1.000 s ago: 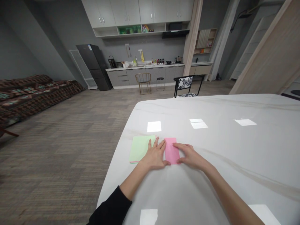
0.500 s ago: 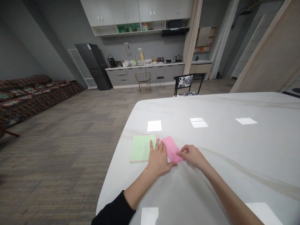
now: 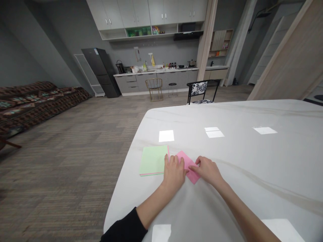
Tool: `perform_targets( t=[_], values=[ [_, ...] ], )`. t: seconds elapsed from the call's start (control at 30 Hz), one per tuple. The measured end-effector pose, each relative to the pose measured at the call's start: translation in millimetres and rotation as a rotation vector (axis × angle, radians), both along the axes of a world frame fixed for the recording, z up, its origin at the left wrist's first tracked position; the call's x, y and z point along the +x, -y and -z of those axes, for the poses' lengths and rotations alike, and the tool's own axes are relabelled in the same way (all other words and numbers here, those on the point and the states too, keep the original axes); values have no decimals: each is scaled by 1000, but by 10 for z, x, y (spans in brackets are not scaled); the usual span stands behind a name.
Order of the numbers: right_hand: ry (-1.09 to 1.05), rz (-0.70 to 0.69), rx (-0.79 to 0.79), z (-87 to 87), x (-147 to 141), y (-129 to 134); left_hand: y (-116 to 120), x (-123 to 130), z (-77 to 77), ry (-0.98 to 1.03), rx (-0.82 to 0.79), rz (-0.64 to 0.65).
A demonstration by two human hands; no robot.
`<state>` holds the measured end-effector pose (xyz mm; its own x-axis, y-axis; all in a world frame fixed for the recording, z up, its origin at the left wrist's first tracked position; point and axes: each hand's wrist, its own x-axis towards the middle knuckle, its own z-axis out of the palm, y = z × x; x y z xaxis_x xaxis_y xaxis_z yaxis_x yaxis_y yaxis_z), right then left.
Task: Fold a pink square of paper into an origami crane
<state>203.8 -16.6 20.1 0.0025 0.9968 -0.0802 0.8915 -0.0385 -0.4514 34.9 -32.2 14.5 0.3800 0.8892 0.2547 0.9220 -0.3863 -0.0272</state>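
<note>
A piece of pink paper (image 3: pixel 185 160), which looks folded, lies on the white table between my two hands. My right hand (image 3: pixel 208 170) pinches its right edge between thumb and fingers. Over its left part rests my left hand (image 3: pixel 174 173), fingers slightly bent and apart, pressing down with the thumb on the pink sheet. Beside that hand is a stack of square paper (image 3: pixel 153 159), light green on top, with pink and darker green edges showing beneath. The left hand covers part of the pink paper and the stack's lower right corner.
The white marbled table (image 3: pixel 242 154) has a rounded left edge and bright light reflections. A black-framed chair (image 3: pixel 199 89) stands at its far side. Farther back are a gold chair (image 3: pixel 154 85), a stool (image 3: pixel 172 84), a kitchen counter (image 3: pixel 141 72) and a dark fridge (image 3: pixel 103 72).
The pink paper has turned, and its lower corner has come nearer to me. My left hand has shifted right, its fingers more bent. My right hand keeps its pinch.
</note>
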Motion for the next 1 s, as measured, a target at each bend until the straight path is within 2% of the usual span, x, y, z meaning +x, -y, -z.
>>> perform_targets(
  t=[0.1, 0.17, 0.33, 0.4, 0.43, 0.57, 0.67, 0.73, 0.83, 1.0],
  values=[
    [-86, -36, 18, -1, -2, 1, 17, 9, -15, 30, -3, -28],
    [-216, -63, 16, -22, 7, 11, 22, -3, -53, 97, 8, -25],
    [-549, -220, 49, -172, 73, 26, -70, -115, -217, 341, 79, 119],
    [-635, -202, 79, -236, 109, 16, -125, -172, -260, 459, -38, 160],
    [-715, -166, 91, -260, 126, 9, -144, -193, -270, 533, -125, 140],
    [-1023, -2, 106, -304, 159, -12, -142, -209, -275, 1014, -565, 112],
    [-1062, 21, 70, -316, 135, 0, -101, -167, -285, 1271, -839, 130],
    [-1043, 0, 38, -328, 109, 18, -86, -141, -288, 1336, -884, 110],
    [-1002, 1, 34, -344, 90, 35, -91, -121, -274, 1392, -865, 75],
    [-975, 44, 34, -327, 115, 26, -100, -110, -263, 1405, -852, 47]
  ],
)
